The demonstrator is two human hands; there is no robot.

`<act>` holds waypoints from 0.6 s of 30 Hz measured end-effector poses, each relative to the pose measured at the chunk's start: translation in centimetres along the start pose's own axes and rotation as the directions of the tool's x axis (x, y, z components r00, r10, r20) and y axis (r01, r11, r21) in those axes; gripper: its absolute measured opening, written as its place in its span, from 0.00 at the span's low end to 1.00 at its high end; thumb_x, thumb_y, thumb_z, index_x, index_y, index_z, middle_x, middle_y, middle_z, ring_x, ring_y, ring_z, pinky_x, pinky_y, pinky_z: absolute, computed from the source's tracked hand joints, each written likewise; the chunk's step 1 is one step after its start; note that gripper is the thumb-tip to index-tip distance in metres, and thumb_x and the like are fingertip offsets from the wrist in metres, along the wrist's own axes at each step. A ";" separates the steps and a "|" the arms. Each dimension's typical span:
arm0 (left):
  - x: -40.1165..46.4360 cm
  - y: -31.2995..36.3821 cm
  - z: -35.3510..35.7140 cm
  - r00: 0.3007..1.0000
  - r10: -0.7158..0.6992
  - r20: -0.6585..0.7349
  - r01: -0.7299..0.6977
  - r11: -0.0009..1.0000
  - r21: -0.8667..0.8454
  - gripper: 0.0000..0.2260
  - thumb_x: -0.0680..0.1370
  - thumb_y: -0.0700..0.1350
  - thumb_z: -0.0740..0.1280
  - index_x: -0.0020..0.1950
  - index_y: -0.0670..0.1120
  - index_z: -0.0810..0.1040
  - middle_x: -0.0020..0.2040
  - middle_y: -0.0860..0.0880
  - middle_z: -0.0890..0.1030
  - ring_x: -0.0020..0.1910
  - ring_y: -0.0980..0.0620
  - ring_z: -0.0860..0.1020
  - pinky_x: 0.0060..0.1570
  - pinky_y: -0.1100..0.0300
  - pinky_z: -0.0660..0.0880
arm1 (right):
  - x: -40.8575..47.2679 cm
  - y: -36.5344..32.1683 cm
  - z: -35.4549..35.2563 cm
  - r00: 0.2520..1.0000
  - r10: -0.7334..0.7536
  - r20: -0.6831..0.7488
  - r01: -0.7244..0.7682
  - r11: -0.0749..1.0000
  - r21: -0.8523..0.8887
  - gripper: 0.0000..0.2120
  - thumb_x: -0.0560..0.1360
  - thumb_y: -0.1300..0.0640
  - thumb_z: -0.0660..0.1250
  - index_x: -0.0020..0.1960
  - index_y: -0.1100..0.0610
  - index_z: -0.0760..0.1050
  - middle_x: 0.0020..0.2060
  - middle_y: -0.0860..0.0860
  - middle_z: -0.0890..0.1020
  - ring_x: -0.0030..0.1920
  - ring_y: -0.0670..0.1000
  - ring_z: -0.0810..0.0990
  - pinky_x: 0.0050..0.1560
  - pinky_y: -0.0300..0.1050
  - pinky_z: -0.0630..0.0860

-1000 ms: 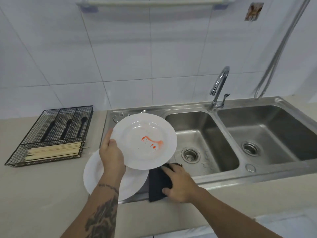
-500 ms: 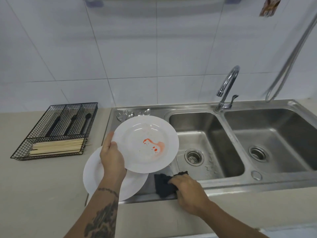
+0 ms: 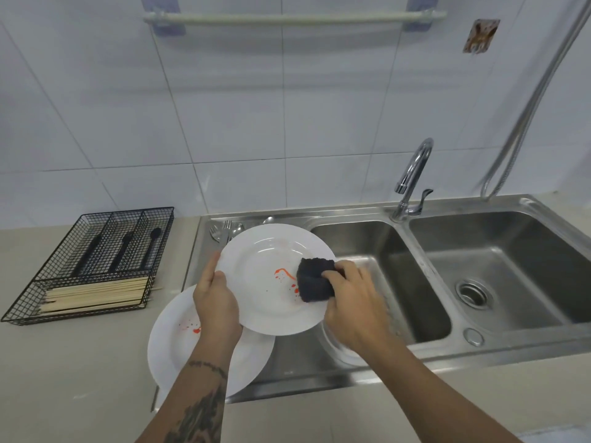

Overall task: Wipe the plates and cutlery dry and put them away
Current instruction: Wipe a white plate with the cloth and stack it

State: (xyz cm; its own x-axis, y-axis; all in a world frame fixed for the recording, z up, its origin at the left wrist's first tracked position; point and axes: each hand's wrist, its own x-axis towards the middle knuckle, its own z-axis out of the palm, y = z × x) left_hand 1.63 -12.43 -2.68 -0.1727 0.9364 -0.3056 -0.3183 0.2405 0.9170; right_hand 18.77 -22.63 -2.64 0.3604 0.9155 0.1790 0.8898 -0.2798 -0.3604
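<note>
The left hand grips the raised white plate by its left rim. The right hand pinches a dark cloth; sweeping it leftward across the red smear should work best.

Bright, even, cool-white light fills the scene, falling from above. The wall tiles show a soft sheen, with a faint shadow under the rail. The sink steel carries dull glare, brightest on the faucet. Wide-angle bending curves the hose at the right edge. The right hand is slightly motion-blurred; the rest is fairly sharp
</note>
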 end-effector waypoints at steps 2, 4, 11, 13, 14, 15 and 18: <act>0.4 0.4 0.0 1.000 0.007 -0.012 -0.007 1.000 -0.028 0.20 0.83 0.38 0.56 0.68 0.54 0.79 0.62 0.54 0.80 0.58 0.50 0.79 0.50 0.56 0.77 | -1.0 -0.2 0.7 0.993 -0.015 -0.115 0.022 0.998 0.067 0.22 0.69 0.60 0.62 0.62 0.53 0.77 0.61 0.47 0.73 0.56 0.54 0.71 0.50 0.49 0.77; 0.8 1.0 0.2 1.000 0.008 -0.028 -0.010 0.999 -0.051 0.20 0.83 0.38 0.56 0.68 0.54 0.79 0.62 0.54 0.80 0.59 0.51 0.79 0.53 0.55 0.78 | -2.1 -0.3 1.4 0.976 -0.059 -0.212 0.083 0.991 0.106 0.23 0.66 0.61 0.62 0.60 0.54 0.78 0.60 0.49 0.74 0.54 0.53 0.72 0.48 0.47 0.77; 1.2 2.6 2.9 0.995 0.102 -0.001 -0.102 0.994 -0.025 0.19 0.84 0.39 0.55 0.68 0.54 0.78 0.63 0.53 0.80 0.57 0.53 0.79 0.54 0.56 0.79 | -3.4 -3.6 2.9 0.973 -0.160 -0.166 0.192 0.960 0.202 0.26 0.66 0.56 0.57 0.63 0.54 0.77 0.63 0.51 0.76 0.60 0.55 0.73 0.61 0.50 0.73; 1.4 2.6 4.0 0.989 0.144 0.017 -0.145 0.989 0.029 0.19 0.84 0.39 0.55 0.68 0.54 0.78 0.63 0.53 0.80 0.58 0.53 0.79 0.57 0.55 0.79 | -3.0 -3.9 3.5 0.988 -0.100 -0.116 0.125 0.963 0.238 0.27 0.68 0.55 0.55 0.65 0.53 0.76 0.66 0.51 0.75 0.64 0.55 0.71 0.65 0.53 0.71; 1.6 2.5 4.5 0.986 0.166 0.025 -0.167 0.984 0.059 0.19 0.84 0.40 0.55 0.68 0.55 0.78 0.63 0.53 0.80 0.59 0.52 0.79 0.59 0.54 0.78 | -2.8 -3.9 3.9 0.993 -0.068 -0.096 0.090 0.963 0.255 0.27 0.70 0.54 0.54 0.67 0.53 0.75 0.68 0.50 0.74 0.67 0.54 0.69 0.69 0.54 0.69; 1.7 2.4 4.9 0.983 0.183 0.034 -0.185 0.979 0.086 0.19 0.84 0.40 0.55 0.67 0.56 0.78 0.62 0.54 0.80 0.59 0.52 0.79 0.61 0.53 0.77 | -2.6 -3.9 4.1 0.997 -0.036 -0.064 0.052 0.961 0.271 0.28 0.71 0.54 0.53 0.70 0.52 0.73 0.70 0.49 0.72 0.70 0.53 0.67 0.72 0.53 0.65; 1.8 1.8 6.2 0.977 0.207 0.053 -0.213 0.966 0.144 0.19 0.84 0.40 0.55 0.67 0.57 0.77 0.57 0.53 0.80 0.49 0.55 0.78 0.55 0.57 0.78 | -2.1 -3.6 4.2 0.999 -0.009 -0.035 0.018 0.960 0.280 0.32 0.70 0.51 0.48 0.72 0.51 0.69 0.72 0.49 0.70 0.74 0.54 0.64 0.74 0.52 0.59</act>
State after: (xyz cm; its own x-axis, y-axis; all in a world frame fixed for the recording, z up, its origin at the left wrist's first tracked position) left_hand 6.54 -8.70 0.02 -0.1856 0.9780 -0.0950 -0.1367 0.0701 0.9881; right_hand 13.65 -22.28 -5.58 0.3621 0.9073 0.2139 0.7824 -0.1711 -0.5988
